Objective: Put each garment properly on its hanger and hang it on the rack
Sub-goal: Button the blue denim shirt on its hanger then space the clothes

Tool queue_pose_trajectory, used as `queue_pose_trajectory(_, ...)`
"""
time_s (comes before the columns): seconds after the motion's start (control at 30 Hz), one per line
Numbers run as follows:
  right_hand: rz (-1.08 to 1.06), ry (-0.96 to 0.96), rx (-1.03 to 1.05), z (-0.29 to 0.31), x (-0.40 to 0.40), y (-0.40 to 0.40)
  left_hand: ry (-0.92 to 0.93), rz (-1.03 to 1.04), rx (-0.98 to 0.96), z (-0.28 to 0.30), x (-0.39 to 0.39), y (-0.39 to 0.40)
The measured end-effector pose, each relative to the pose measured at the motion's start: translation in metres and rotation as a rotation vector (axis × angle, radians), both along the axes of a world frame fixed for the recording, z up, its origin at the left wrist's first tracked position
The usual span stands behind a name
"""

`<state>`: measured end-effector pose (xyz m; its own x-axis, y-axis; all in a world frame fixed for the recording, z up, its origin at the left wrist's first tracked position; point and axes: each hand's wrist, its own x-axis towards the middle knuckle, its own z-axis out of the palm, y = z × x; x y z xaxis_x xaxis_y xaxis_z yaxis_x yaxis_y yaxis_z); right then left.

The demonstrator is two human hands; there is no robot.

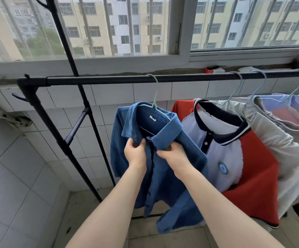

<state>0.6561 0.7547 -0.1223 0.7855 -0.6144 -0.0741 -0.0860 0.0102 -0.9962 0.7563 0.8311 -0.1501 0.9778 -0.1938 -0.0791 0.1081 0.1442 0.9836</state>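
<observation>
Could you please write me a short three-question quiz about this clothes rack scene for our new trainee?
1. True or false: the blue shirt already hangs by its hanger on the rack bar.
2. What does each hand grip? A) the hanger hook B) the shirt's front edges below the collar C) the rack bar
3. Which garment hangs directly beside the blue shirt?

Key:
1. True.
2. B: the left hand and the right hand each grip one front edge.
3. The red and white polo shirt.
</observation>
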Motion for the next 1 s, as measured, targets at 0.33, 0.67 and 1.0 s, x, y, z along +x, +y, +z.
queue_pose_trajectory(0.33,-0.241,-0.054,-0.229,-0.003,0.028,0.022,0.061,-0.108,-0.243,0.004,-0.001,0.013)
queue_pose_trajectory(0.67,-0.557,-0.101,-0.409,-0.001,0.046,0.030,0.319,-0.253,-0.445,0.009,-0.011,0.024)
queue_pose_trajectory(1.0,-0.665,-0.031,-0.542,0.004,0.051,0.022,0.291,-0.265,-0.359,0.014,-0.023,0.029)
